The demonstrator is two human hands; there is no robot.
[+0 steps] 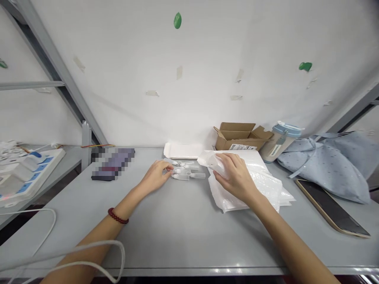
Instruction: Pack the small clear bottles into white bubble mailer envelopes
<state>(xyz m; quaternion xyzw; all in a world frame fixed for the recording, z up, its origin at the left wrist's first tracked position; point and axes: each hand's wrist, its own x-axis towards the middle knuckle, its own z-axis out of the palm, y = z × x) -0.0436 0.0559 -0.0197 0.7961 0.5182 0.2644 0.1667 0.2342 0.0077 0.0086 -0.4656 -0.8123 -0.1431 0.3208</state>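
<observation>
My left hand (156,176) reaches to a cluster of several small clear plastic bottles (185,171) lying on the grey table (177,232). Its fingertips pinch at the nearest bottle. A dark red bead bracelet (117,216) circles that wrist. My right hand (233,173) rests on a stack of thin white plastic bags (266,185), fingers curled around a bunched bag edge (211,161) that is lifted off the stack.
A white flat tray (182,150) lies behind the bottles. An open cardboard box (241,136), a blue-lidded cup (280,142), a pale blue cloth bag (328,165) and a tablet (331,207) sit to the right. A power strip (26,169) and white cable (44,232) lie left.
</observation>
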